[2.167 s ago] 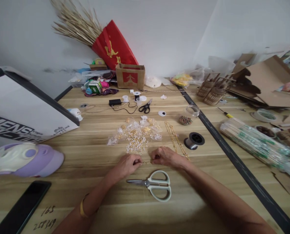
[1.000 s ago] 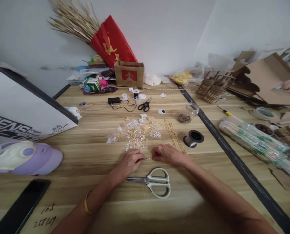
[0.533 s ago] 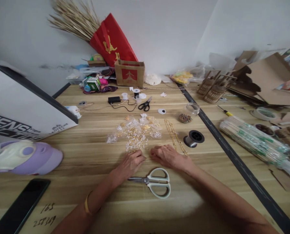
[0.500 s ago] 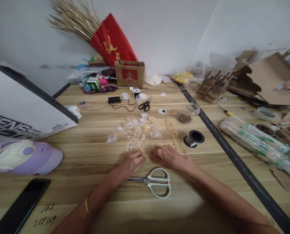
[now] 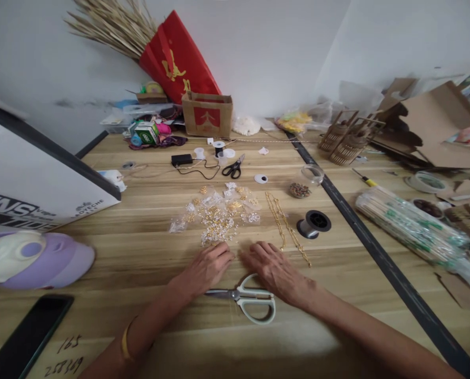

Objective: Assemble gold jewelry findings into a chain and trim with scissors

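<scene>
My left hand [image 5: 210,267] rests just in front of the pile of clear and gold beads [image 5: 219,223]. Its fingers are pinched together, and whatever they hold is too small to make out. To the right, my right hand [image 5: 275,271] is curled with fingertips lowered to the table, their contents hidden. A small gap separates the two hands. White-handled scissors [image 5: 254,302] lie right below them, with the right hand partly over the upper handle loop. Gold beaded chains [image 5: 284,223] lie beyond the right hand, beside a spool of thin grey line [image 5: 314,225].
A jar of brown beads [image 5: 300,189] and black scissors [image 5: 234,167] stand farther back. Wrapped sticks [image 5: 411,221] lie at right, past a dark strip [image 5: 357,223]. At left are a white box [image 5: 41,168], a purple cap [image 5: 61,260] and a phone [image 5: 29,337].
My right hand has come nearer to me, over the scissors' upper handle, uncovering the lower end of the gold chains. The left hand stays about where it was. The view has shifted slightly.
</scene>
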### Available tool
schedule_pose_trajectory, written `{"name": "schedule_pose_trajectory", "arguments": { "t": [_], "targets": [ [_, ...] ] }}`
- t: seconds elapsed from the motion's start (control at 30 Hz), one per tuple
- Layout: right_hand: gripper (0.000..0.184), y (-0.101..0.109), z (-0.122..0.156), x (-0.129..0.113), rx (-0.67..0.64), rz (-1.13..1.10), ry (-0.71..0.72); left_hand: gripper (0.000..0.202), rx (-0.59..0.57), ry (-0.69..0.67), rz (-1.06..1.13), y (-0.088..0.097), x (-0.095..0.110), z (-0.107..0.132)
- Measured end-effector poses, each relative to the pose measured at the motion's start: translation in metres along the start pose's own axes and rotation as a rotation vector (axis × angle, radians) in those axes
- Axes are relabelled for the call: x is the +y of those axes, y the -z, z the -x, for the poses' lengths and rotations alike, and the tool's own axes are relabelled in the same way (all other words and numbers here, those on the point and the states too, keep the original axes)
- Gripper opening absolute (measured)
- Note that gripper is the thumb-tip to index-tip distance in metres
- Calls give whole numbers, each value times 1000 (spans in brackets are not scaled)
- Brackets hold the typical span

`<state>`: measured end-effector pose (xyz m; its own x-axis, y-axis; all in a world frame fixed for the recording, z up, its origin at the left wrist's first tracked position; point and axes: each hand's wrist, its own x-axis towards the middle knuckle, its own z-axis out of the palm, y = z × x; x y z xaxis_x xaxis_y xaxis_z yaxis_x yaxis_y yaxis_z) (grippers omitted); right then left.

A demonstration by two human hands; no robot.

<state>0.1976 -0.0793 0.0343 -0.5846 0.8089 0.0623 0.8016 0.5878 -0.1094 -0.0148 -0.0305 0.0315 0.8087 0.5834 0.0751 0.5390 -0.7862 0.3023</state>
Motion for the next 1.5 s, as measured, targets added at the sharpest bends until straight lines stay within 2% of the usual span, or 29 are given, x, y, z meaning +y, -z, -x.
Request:
{"name": "schedule_pose_trajectory", "arguments": {
  "t": [0.17,0.33,0.57,0.87,1.17,1.3,1.4,1.5],
  "targets": [
    [40,-2,9,0,36,-27,-40,23,-81,-10,-91,7,11,0],
    [45,-11,11,1,84,-47,-30,42,-58,1,-119,-9,15,12],
    [40,-14,11,4,77,-63,-28,50,-36,28,-156,-24,16,21],
    [39,-16,11,5,83,-61,-40,47,-38,-13,-179,-21,13,21],
    [35,-16,11,6,87,-84,-44,46,42,-51,-130,-21,3,29],
    [40,-15,12,6,118,-89,-31,44,81,-53,-122,-19,1,32],
    [45,-12,10,3,141,-109,-14,36,118,-29,-123,-19,1,31],
    [40,-8,9,-1,144,-117,6,23,139,22,-115,-18,0,27]
  ]
}}
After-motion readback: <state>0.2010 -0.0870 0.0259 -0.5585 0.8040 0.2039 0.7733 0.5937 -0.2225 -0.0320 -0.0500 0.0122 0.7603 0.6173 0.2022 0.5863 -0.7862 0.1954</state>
